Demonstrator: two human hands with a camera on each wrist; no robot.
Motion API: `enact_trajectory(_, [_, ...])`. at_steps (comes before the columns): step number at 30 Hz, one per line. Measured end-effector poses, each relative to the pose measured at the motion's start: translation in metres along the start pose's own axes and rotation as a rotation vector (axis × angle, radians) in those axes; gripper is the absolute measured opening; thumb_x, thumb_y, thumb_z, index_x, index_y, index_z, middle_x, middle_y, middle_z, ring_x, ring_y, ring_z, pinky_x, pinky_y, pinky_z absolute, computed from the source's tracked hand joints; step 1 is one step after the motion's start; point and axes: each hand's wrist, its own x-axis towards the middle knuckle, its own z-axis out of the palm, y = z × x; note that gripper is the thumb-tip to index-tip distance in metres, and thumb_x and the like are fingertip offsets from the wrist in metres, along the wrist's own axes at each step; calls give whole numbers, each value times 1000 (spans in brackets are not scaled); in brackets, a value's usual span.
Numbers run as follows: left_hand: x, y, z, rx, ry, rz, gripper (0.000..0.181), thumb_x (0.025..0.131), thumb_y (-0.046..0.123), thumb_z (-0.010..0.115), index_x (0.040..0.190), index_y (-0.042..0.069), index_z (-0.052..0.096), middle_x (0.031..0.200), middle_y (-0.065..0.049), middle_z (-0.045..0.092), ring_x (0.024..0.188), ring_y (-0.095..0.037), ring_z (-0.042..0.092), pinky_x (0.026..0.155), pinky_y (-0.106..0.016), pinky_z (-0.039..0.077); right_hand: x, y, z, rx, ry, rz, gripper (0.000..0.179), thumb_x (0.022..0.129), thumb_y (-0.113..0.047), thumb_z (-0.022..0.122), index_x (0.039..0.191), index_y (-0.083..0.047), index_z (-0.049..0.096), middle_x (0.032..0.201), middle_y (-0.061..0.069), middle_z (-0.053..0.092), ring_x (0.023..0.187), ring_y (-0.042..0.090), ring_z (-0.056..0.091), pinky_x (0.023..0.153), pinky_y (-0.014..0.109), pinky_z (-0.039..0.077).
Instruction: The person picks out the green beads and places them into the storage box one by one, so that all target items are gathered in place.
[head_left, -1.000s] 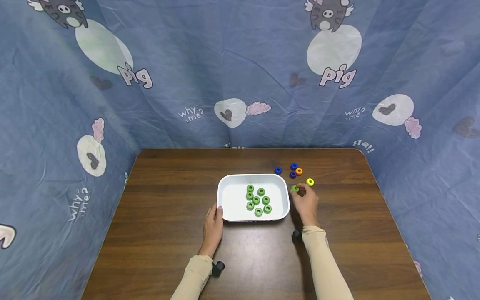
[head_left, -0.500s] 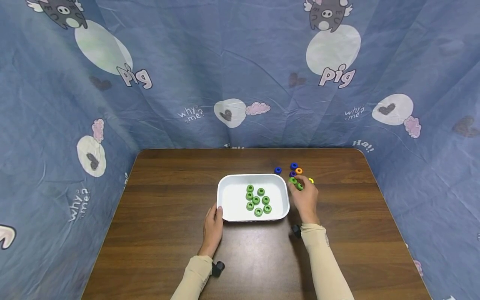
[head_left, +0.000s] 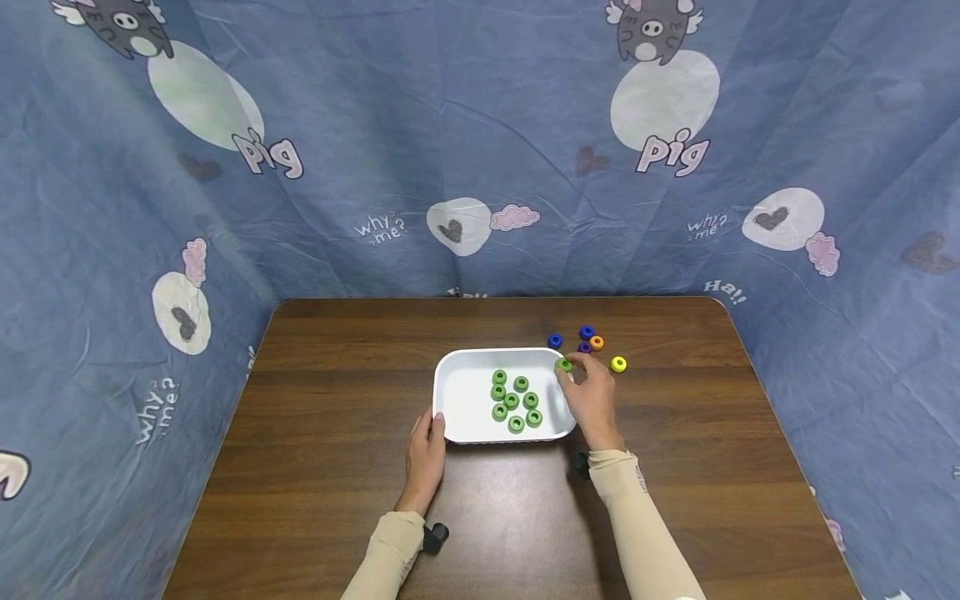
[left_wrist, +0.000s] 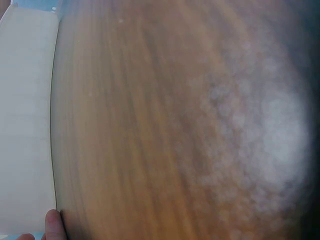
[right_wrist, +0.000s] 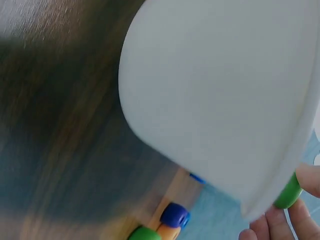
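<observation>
Between thumb and fingers my right hand (head_left: 592, 404) pinches a green ring-shaped bead (head_left: 564, 365), over the right rim of the white tray (head_left: 461, 408). In the right wrist view that green bead (right_wrist: 288, 192) shows at the fingertips, close by the rim. My left hand (head_left: 426, 460) grips the tray at its near left corner; in the left wrist view only fingertips (left_wrist: 54, 226) appear, against the tray's side. Several green beads (head_left: 512, 401) lie inside the tray, towards its middle and right. Another green bead (right_wrist: 145, 233) is on the table, hidden from the head view by my right hand.
Behind and right of the tray lie two blue beads (head_left: 555, 341), a purple bead (head_left: 585, 347), an orange bead (head_left: 596, 342) and a yellow bead (head_left: 618, 364). The wooden table (head_left: 337, 400) ends at a blue printed cloth (head_left: 337, 250) on the far side.
My right hand has picked up the green bead beside the tray and moved left with it to over the tray's rim. The left hand and the tray have stayed in place.
</observation>
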Motion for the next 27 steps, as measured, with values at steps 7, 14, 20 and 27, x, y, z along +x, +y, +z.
enact_trajectory(7, [0,1,1,-6,-5,-13,51,106,38,44,146,9,52,142,-14,57,136,-32,52,113,-53,41,-3,-2,9,9,-51,-39,27,84,-14,79,109,-4,73,109,16,75,106,36,67,96,47,52])
enact_trajectory(14, [1,1,0,-6,-2,-3,51,106,37,44,147,8,51,142,-15,58,136,-33,51,113,-54,41,-5,-1,17,-30,-58,-131,26,84,-11,79,108,-4,73,109,14,75,107,35,66,98,47,51])
enact_trajectory(20, [1,0,-1,-7,0,-5,50,106,36,45,147,8,51,141,-15,58,135,-32,52,112,-53,42,-6,-6,24,-61,-72,-199,24,82,-8,78,104,-3,73,105,16,75,102,36,67,95,48,51])
enact_trajectory(27, [1,0,0,-24,-6,-13,50,106,36,45,146,8,51,141,-15,58,135,-32,52,112,-53,43,-6,-11,35,-123,-116,-212,21,79,-4,77,99,0,72,103,17,74,98,37,67,92,49,52])
